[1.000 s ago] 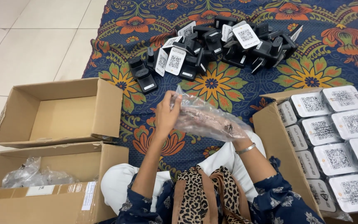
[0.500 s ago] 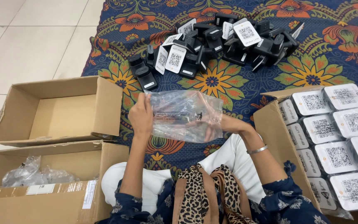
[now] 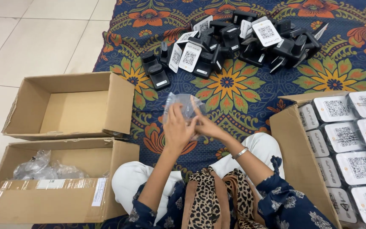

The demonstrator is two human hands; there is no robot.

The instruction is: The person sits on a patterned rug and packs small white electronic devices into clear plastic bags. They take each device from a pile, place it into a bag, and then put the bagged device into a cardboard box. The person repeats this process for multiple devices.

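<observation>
Both hands (image 3: 189, 127) crumple clear bag (image 3: 183, 104) — boxes flank.

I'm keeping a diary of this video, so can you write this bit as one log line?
left hand: holding clear plastic bag | right hand: holding same bag | near: empty cardboard box, black devices pile

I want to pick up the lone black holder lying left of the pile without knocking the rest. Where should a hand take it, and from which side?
Probably across the long sides of the black holder, coming from above on its left. It lies flat on the patterned cloth, slightly apart from the pile of black holders, so that side is free.
</observation>
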